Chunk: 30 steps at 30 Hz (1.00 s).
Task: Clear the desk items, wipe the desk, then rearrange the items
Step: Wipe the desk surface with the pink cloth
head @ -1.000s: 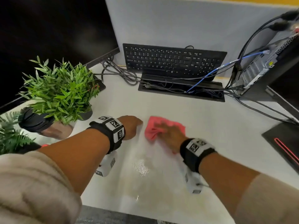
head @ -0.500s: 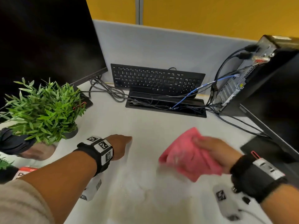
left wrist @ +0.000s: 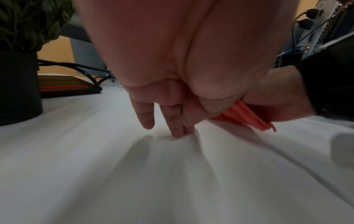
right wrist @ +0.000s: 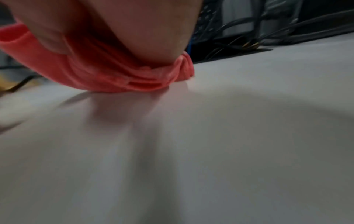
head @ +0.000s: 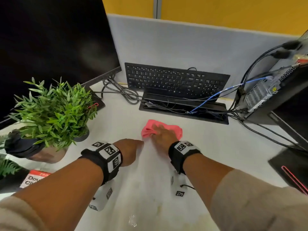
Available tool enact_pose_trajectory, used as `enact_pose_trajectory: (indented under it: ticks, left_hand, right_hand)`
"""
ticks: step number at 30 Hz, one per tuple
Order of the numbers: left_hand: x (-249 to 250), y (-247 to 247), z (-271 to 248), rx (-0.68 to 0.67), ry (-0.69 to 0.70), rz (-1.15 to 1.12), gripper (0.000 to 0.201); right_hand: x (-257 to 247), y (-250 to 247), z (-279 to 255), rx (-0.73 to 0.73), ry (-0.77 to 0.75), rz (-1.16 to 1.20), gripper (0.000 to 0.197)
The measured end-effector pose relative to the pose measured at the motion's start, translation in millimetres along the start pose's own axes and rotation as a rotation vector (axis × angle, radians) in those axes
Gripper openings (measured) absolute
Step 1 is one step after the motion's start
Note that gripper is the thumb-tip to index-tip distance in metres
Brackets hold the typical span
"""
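Right hand (head: 162, 135) flat on pink cloth (head: 173, 129), fingers spread over the bunched fabric, pressing it to the white desk (head: 216, 147); cloth sits mid-desk, just in front of the black cable tray (head: 213, 106). Right wrist view: cloth (right wrist: 107, 72) squashed under the palm, touching the surface.

Left hand (head: 130, 151) just beside the right, holding nothing, fingers (left wrist: 174, 119) pointing down with tips on the desk (left wrist: 134, 174) (loosely extended, not clenched).

Wet patch (head: 133, 220) near the front edge, between the forearms.

Keyboard (head: 173, 80) propped upright against the grey partition (head: 183, 42), behind the cable tray. Monitor (head: 50, 40) at far left, computer tower (head: 275, 90) at right with cables (head: 120, 92) running across the back. Potted plant (head: 53, 104) left of the hands, well apart from the cloth. Red-and-white label (head: 35, 178) partly hidden near the left forearm; text not legible in full.
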State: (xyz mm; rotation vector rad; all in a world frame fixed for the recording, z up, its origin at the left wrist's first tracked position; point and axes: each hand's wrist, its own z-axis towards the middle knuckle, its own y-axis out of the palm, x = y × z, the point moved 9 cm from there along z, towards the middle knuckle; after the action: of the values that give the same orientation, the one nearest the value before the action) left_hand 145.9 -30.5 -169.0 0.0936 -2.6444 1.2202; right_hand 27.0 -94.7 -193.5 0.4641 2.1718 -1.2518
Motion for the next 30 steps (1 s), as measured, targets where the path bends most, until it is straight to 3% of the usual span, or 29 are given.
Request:
enact_pose_trajectory:
  ticks: [2,4,6,8,12,13,15,17,20,23,25,28,30]
  left_hand:
    - [-3,-2,0,0.012,-0.001,0.004,0.049]
    - [-11,-8,-1,0.049,-0.031,0.008,0.038]
    - [-18,-11,-4,0.066,-0.064,0.018,0.038]
    - [-20,-9,-6,0.051,-0.071,0.021,0.043]
    - [-17,0,-7,-0.004,-0.061,0.033,0.051]
    - [-16,1,-7,-0.006,-0.055,0.041,0.052]
    - [-14,1,-8,-0.001,-0.051,0.067,0.053]
    - [-13,0,-8,0.015,-0.041,0.088,0.054]
    - [-13,0,-11,0.014,-0.050,0.074,0.054]
    - [-13,1,-11,0.021,-0.049,0.061,0.054]
    - [-14,2,-10,0.015,-0.055,0.057,0.053]
    - [-14,1,-7,0.037,-0.047,0.029,0.051]
    - [-18,-1,-6,0.067,-0.043,-0.001,0.051]
  right_hand:
    - [-19,20,-20,-0.035,-0.042,0.048,0.048]
    - [-22,45,-59,-0.199,-0.004,0.342,0.045]
    - [-22,62,-96,-0.283,-0.127,0.484,0.051]
    - [-16,71,-134,-0.343,-0.219,0.328,0.060]
    - [17,66,-181,-0.442,-0.449,-0.001,0.049]
    - [26,55,-184,-0.478,-0.366,0.049,0.043]
    - [52,23,-176,-0.505,-0.119,0.190,0.050]
    - [76,-37,-159,-0.293,0.094,0.377,0.068]
    - [83,-127,-130,0.153,0.211,0.720,0.038]
    - [74,-161,-77,0.361,0.220,0.803,0.018]
    - [51,-132,-44,0.290,0.256,0.702,0.022]
    - [18,-51,-11,0.085,0.225,0.447,0.022]
    - [-7,2,-12,-0.084,0.118,0.472,0.028]
